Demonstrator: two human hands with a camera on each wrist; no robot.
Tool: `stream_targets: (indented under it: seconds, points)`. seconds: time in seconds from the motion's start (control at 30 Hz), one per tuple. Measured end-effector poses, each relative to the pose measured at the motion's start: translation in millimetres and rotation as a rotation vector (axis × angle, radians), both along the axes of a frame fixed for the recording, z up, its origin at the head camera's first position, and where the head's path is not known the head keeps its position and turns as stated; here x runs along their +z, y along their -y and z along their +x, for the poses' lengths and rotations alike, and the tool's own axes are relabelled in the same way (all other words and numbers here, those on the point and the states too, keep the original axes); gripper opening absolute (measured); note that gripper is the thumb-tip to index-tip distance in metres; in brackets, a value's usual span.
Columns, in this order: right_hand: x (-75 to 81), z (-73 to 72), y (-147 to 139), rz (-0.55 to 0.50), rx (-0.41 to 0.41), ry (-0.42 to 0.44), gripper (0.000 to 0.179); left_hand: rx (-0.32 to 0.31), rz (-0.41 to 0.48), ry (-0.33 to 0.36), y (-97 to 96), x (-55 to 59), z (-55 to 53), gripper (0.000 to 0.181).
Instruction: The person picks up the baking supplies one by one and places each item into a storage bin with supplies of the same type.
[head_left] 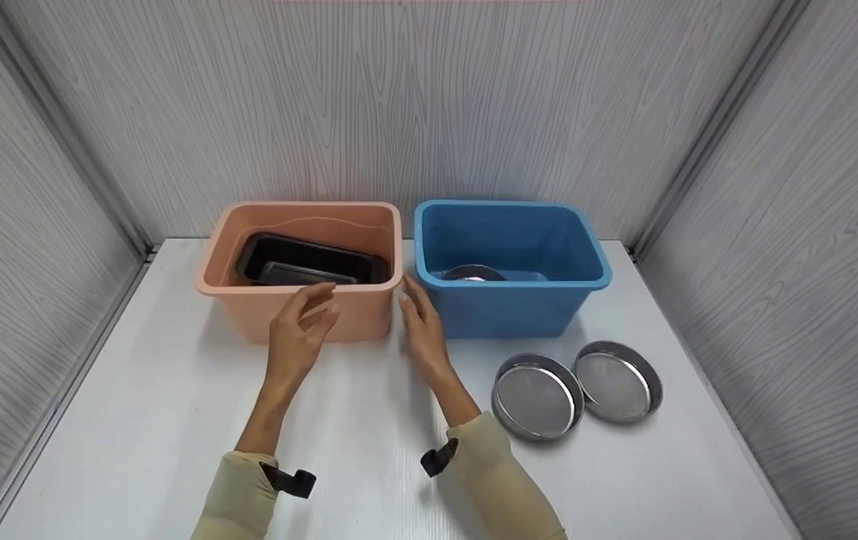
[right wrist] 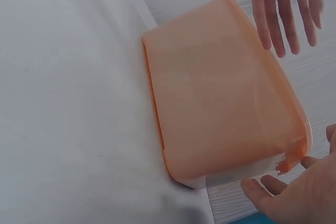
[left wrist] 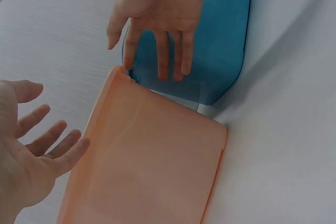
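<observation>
My left hand (head_left: pixel 298 334) is at the front rim of the peach plastic bin (head_left: pixel 360 319), fingers loosely bent and nothing held. My right hand (head_left: pixel 424 330) is by the gap between that bin and the blue plastic bin (head_left: pixel 508 315), also holding nothing; its fingertips are close to the peach bin's right front corner. Whether either hand touches a rim, I cannot tell. Inside the peach bin lies a black rectangular loaf pan (head_left: pixel 313 257), slightly tilted. A round metal pan (head_left: pixel 474 273) shows partly in the blue bin, its lower part hidden by the front wall.
Two round grey metal pans, a nearer one (head_left: pixel 538 400) and a farther one (head_left: pixel 616 381), lie side by side on the white table (head_left: pixel 129 420), right of my right forearm. Grey wood-patterned panels (head_left: pixel 414 97) stand behind the bins and on both sides.
</observation>
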State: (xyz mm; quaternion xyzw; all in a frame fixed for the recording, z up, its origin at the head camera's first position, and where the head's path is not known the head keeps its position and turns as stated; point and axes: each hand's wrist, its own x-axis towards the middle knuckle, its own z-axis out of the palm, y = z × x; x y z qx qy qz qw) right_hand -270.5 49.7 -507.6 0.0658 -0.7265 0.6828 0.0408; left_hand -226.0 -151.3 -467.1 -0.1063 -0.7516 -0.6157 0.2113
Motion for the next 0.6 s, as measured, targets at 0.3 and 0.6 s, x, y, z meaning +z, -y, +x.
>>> stream_targets:
  seconds: [0.3, 0.6]
  points:
    - [-7.9, 16.9, -7.0, 0.015, -0.016, 0.005, 0.054, -0.089, 0.0, 0.078, -10.0, -7.3, -2.7, 0.038]
    - [-8.4, 23.5, -33.6, -0.088, -0.057, 0.022, 0.052, -0.194, 0.03, 0.13, -36.5, -7.7, -10.2, 0.042]
